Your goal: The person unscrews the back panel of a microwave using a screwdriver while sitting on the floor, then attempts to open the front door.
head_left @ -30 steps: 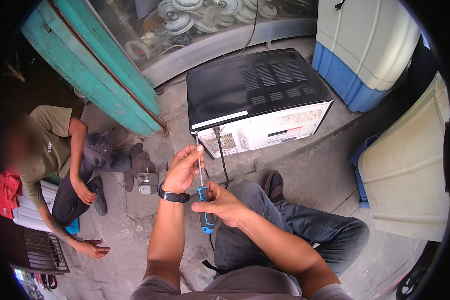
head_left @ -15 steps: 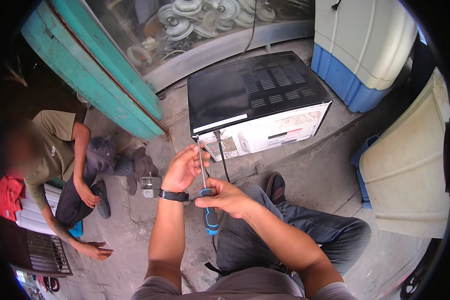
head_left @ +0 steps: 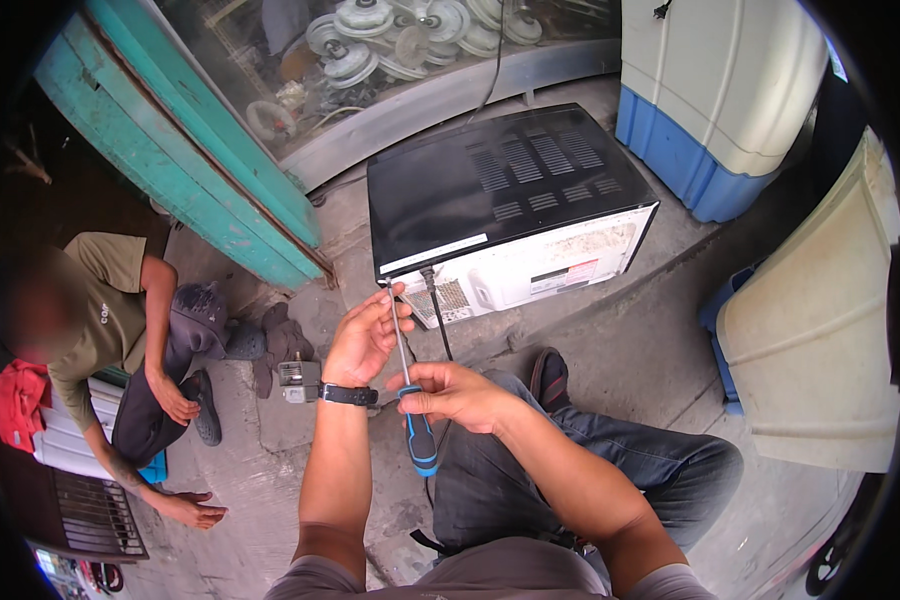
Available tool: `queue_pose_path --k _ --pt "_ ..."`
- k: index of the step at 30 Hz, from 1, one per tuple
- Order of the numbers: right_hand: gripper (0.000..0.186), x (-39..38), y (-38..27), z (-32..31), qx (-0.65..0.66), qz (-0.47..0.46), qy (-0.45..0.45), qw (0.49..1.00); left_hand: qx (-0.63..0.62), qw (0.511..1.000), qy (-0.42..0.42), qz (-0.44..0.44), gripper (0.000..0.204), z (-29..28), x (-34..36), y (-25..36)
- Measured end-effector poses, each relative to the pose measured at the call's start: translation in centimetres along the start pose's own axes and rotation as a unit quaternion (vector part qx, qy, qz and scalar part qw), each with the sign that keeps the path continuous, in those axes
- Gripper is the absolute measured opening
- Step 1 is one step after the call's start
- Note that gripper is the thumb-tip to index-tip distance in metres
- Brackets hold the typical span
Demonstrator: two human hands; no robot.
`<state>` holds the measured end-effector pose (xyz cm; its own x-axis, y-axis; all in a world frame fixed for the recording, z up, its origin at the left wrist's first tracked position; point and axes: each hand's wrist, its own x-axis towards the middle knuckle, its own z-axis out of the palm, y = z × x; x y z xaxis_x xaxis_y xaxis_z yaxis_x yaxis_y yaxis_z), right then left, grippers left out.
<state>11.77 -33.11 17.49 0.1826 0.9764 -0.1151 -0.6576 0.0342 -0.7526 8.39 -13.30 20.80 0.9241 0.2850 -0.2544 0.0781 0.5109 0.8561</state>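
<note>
A microwave oven (head_left: pixel 510 190) stands on the ground, its black vented cover on top and its white back panel (head_left: pixel 560 260) facing me. My right hand (head_left: pixel 455 395) grips a screwdriver (head_left: pixel 421 440) with a black and blue handle, thumb and fingers around the handle's upper end. The metal shaft points away from me, its tip at the left upper corner of the back panel. My left hand (head_left: pixel 363 338), with a black watch on its wrist, has its fingers closed about the shaft near the tip. Just right of the tip, a black power cord (head_left: pixel 438 310) leaves the panel.
To the left a person (head_left: pixel 120 340) sits low with one hand stretched out. A small grey metal part (head_left: pixel 298 380) lies beside my left wrist. Blue and white plastic tubs (head_left: pixel 715 130) stand at the right. Behind the microwave is a glass case (head_left: pixel 400 60) of round white parts.
The screwdriver's handle has swung slightly to the right, along with my right hand. Its tip stays at the panel's corner, and my left hand keeps its place there.
</note>
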Motion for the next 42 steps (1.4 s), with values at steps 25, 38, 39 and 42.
queue_pose_path --k 25,38,39,42 --pt "0.017 -9.4 2.5 -4.0 -0.298 -0.071 0.252 0.918 0.525 0.756 0.391 0.011 0.039 -20.5 0.9 -9.0" --pt "0.074 -10.6 -7.6 -13.5 -0.171 -0.294 0.584 0.737 0.648 0.679 0.297 -0.175 0.053 -26.9 2.9 -9.5" --pt "0.079 -11.0 -8.5 -14.3 -0.206 -0.291 0.626 0.694 0.649 0.676 0.316 -0.147 0.053 -24.9 3.3 -10.1" --pt "0.096 -12.0 -10.9 -19.1 -0.292 -0.278 0.701 0.588 0.439 0.848 0.294 -0.03 0.064 -20.2 5.0 -8.0"
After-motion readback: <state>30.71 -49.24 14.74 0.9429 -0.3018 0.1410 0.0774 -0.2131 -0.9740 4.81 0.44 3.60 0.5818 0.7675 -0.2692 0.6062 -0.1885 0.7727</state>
